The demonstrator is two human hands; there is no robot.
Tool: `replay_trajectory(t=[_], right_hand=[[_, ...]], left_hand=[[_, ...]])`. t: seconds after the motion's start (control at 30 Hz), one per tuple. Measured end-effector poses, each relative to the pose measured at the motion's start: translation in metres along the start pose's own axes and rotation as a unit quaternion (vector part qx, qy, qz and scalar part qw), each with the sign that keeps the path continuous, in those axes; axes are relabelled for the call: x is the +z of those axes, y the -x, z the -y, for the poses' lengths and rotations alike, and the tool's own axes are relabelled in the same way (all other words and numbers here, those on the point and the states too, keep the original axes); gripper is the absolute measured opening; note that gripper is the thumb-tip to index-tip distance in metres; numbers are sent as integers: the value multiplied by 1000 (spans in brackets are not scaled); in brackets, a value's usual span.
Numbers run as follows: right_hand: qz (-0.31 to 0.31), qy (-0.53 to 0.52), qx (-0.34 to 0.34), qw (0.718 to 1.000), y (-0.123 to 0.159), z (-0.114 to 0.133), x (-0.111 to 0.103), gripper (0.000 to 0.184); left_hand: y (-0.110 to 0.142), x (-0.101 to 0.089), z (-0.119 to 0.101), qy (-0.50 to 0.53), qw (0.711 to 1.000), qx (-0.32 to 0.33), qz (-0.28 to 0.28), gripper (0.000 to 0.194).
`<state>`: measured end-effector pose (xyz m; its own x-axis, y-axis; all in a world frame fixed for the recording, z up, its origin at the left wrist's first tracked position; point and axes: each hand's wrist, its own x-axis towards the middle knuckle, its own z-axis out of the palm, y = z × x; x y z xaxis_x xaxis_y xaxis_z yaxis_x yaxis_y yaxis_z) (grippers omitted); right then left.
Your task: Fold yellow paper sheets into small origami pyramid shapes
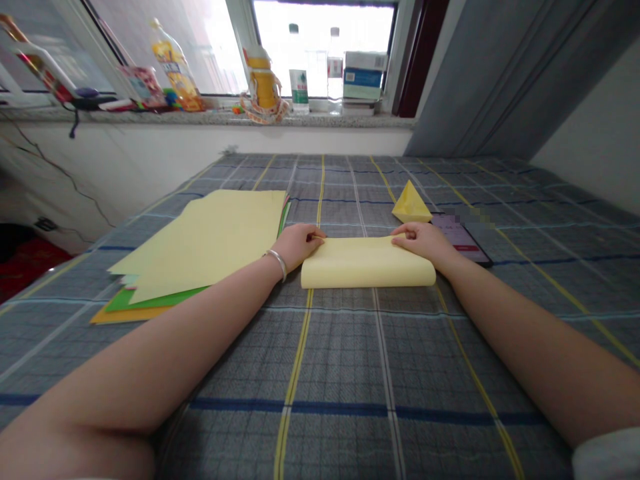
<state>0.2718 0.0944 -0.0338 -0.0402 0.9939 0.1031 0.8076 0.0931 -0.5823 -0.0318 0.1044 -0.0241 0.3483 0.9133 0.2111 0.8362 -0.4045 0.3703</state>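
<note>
A pale yellow sheet of paper (367, 265) lies in front of me on the plaid cloth, bent over on itself with a rounded fold along its near side. At its far left corner my left hand (299, 245) pinches the edge between thumb and fingers; a silver bangle circles that wrist. My right hand (419, 239) grips the far right corner in the same way. Just beyond the right hand stands a small folded yellow paper pyramid (411, 203). A phone (463, 241) with a lit screen lies beside it, partly behind that hand.
Left of my hands lies a stack of coloured paper (215, 233), pale yellow on top, green and orange below. The plaid cloth (340, 360) covers the whole surface. Along the windowsill (200, 119) stand bottles, a yellow flask (263, 80) and boxes (364, 77). A grey curtain (495, 73) hangs at right.
</note>
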Motion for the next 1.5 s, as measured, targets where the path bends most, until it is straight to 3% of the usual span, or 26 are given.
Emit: replay_trajectory(t=[0.23,0.4,0.47,0.53,0.6,0.67,0.9,1.1,1.5], right_hand=[[-13,21,-19,1000,2,2,0,28],[-13,17,-30,999,2,0,0,29],[-9,7,-28,1000,1,-1,0,29],[-6,0,-25,1000,1,-1,0,29],[-6,-2,-23,1000,1,0,0,29],[-8,5,-22,1000,1,1,-1,29],[-5,2,-28,1000,2,0,-1,28],[-1,-6,-18,1000,2,0,-1,30],[-13,2,-34,999,5,2,-1,29]], left_hand=[[0,7,2,-20,999,27,-19,20],[0,9,1,-148,968,190,-76,30],[0,6,-4,-185,945,267,-44,30],[0,3,-10,-198,928,314,28,31],[1,0,-15,-196,926,312,80,34],[2,-2,-19,-183,934,290,96,38],[15,-1,-38,-146,959,227,80,38],[35,6,-62,-181,960,195,88,60],[47,17,-68,-207,966,133,77,67]])
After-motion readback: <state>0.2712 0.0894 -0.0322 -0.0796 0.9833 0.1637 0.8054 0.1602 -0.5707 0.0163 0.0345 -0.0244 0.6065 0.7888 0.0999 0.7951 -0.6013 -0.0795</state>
